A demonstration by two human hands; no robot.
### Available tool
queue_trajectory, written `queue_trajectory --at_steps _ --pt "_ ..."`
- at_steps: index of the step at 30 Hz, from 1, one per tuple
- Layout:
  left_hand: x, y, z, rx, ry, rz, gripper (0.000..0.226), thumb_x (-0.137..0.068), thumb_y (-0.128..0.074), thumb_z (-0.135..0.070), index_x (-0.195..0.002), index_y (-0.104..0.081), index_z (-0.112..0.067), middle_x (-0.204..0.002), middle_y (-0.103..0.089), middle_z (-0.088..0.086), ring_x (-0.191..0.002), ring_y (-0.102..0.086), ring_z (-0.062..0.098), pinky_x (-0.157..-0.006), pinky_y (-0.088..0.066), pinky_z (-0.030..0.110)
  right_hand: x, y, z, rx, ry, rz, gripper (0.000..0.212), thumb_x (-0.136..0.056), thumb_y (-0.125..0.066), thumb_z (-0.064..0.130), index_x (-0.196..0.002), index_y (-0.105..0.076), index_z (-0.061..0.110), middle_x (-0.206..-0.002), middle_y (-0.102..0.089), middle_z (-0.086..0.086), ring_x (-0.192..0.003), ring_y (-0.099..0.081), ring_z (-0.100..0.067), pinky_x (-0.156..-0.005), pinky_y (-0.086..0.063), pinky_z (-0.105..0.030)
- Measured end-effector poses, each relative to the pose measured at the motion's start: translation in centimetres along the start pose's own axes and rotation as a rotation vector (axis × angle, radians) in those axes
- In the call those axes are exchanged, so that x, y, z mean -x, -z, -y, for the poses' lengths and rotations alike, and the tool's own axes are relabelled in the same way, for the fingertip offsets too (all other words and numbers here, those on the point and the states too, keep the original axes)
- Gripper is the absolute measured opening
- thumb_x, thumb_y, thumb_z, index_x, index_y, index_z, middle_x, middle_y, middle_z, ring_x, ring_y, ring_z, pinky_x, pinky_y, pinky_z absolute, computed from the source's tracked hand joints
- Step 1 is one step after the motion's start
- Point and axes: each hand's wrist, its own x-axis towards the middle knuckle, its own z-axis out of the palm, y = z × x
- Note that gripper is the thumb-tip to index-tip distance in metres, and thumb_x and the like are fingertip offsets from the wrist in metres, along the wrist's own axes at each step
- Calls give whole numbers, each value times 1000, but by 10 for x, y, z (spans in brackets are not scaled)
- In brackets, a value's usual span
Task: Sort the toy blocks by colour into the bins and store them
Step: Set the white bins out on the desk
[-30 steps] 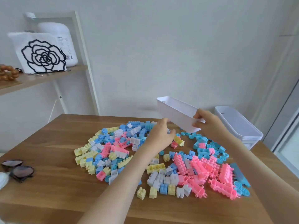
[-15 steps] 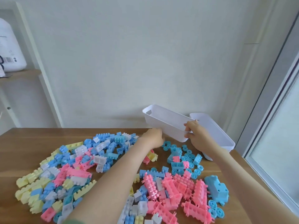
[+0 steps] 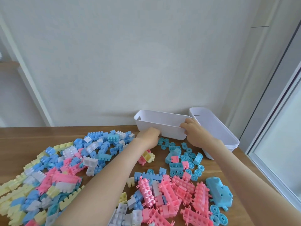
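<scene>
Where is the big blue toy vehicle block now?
It lies at the table's right side, the big blue vehicle block just right of the pink blocks.

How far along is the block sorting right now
Barely started. Done: nothing sorted; the white bin looks empty. In hand: the left hand and right hand hold that bin at the table's far edge. Left: the mixed blocks all lie loose; the stacked bins wait.
</scene>
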Motion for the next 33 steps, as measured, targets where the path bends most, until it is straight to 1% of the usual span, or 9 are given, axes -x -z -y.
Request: queue_trajectory --at_steps 4,6,10,14,18,23,27,29,33 --pt "15 3 10 58 -6 -18 54 -88 -35 12 -133 -47 -16 -131 -52 11 -110 -55 27 -85 -50 36 -4 -2 6 5 -51 -22 25 -97 -44 25 -114 -59 14 -114 -51 -3 -113 -41 -20 -96 -37 -31" --pt "20 3 13 70 -13 3 54 -87 -37 14 -128 -53 -17 -131 -54 11 -110 -56 26 -86 -51 36 -6 -5 8 28 -43 8 27 -96 -45 18 -120 -55 16 -114 -54 -2 -115 -41 -21 -98 -33 -31" --pt "29 2 21 178 -17 -33 51 -89 -35 11 -125 -57 -18 -128 -57 7 -112 -56 22 -89 -50 33 -7 -11 8 69 -53 65 27 -93 -40 2 -111 -55 17 -78 -48 7 -108 -46 -25 -93 -28 -27" --pt "44 8 21 299 14 -218 43 -92 -35 5 -122 -59 -17 -123 -60 2 -108 -58 18 -88 -51 34 -1 -9 12 -8 -76 108 34 -94 -38 0 -119 -55 15 -106 -56 -10 -114 -43 -27 -89 -29 -24" --pt "65 13 16 259 -47 -275 30 -99 -34 -15 -114 -61 -18 -108 -67 2 -83 -64 19 -77 -54 37 9 -8 17 -69 -59 143 45 -89 -38 -8 -124 -54 16 -108 -49 -3 -118 -39 -25 -93 -30 -23" --pt "98 21 22 468 28 -223 32 -99 -31 -9 -119 -56 -15 -109 -65 4 -97 -61 14 -79 -51 28 27 -1 25 -124 -72 213 34 -95 -38 1 -118 -55 19 -129 -33 -9 -117 -38 -30 -82 -32 -20" --pt "126 33 26 481 44 -222 34 -98 -32 -5 -125 -50 -15 -110 -64 1 -99 -60 14 -67 -46 22 46 6 33 -151 -64 257 39 -100 -36 7 -133 -47 24 -152 -23 -2 -142 -10 -32 -112 -17 -36" --pt "139 33 23 487 33 -200 33 -98 -35 -7 -126 -50 -17 -110 -64 -2 -98 -60 12 -59 -41 19 56 10 37 -219 -42 205 50 -99 -41 11 -143 -32 34 -156 -14 3 -144 -5 -25 -117 -11 -41" --pt "157 28 14 449 16 -199 30 -99 -43 -16 -128 -50 -17 -115 -62 -1 -97 -59 11 -77 -46 23 71 19 51 -259 -27 0 68 -96 -50 18 -150 -10 29 -157 -8 1 -144 -7 -17 -117 -14 -37"
